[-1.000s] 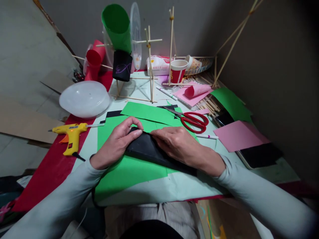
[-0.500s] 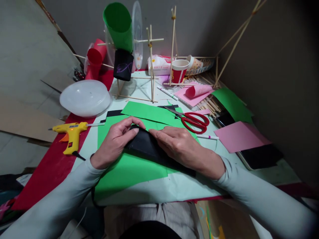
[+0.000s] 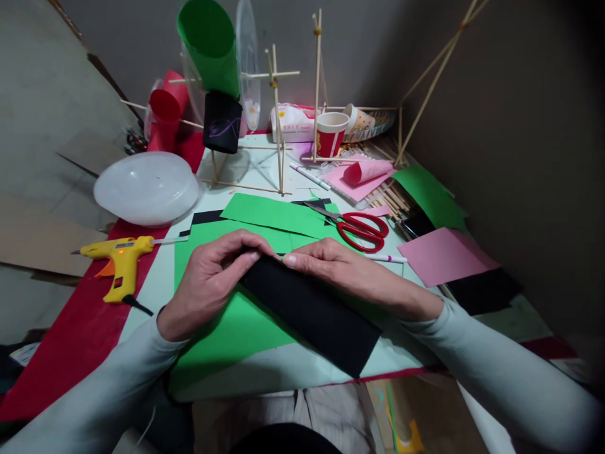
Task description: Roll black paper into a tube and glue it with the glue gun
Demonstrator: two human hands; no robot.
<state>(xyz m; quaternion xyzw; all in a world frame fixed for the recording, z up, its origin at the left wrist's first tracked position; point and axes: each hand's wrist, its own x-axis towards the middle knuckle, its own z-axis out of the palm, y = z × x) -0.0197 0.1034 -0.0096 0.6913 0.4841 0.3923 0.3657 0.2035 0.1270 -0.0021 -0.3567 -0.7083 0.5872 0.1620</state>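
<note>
Pale mint board covers the table (image 3: 307, 369), smooth and matte, with a red felt-like strip (image 3: 80, 340) running down its left edge. On it lies a big sheet of green paper (image 3: 227, 328), flat and bright, and a second green strip (image 3: 274, 214) sits further back over a black sheet. Across the green sheet lies the black paper piece (image 3: 316, 312), a long, dull, slightly stiff rectangle running slantwise from the middle of the table toward the near right edge. Its far end sits right under both hands; the near end lies free, well clear of them.

The left hand (image 3: 212, 277) is curled, fingers bent over and thumb tucked in, pinching the far corner of the black piece. The right hand (image 3: 331, 265) lies flatter, fingers stretched out leftward along the upper edge, fingertips (image 3: 289, 259) pressing it down and almost meeting the left hand's.

To the left, a milky plastic dome lid (image 3: 144, 187) rests on the table, glossy and round. In front of it lies a yellow glue gun (image 3: 118, 258). Red-handled scissors (image 3: 362, 228) sit just behind the right hand, near a pink square of paper (image 3: 444, 255).
</note>
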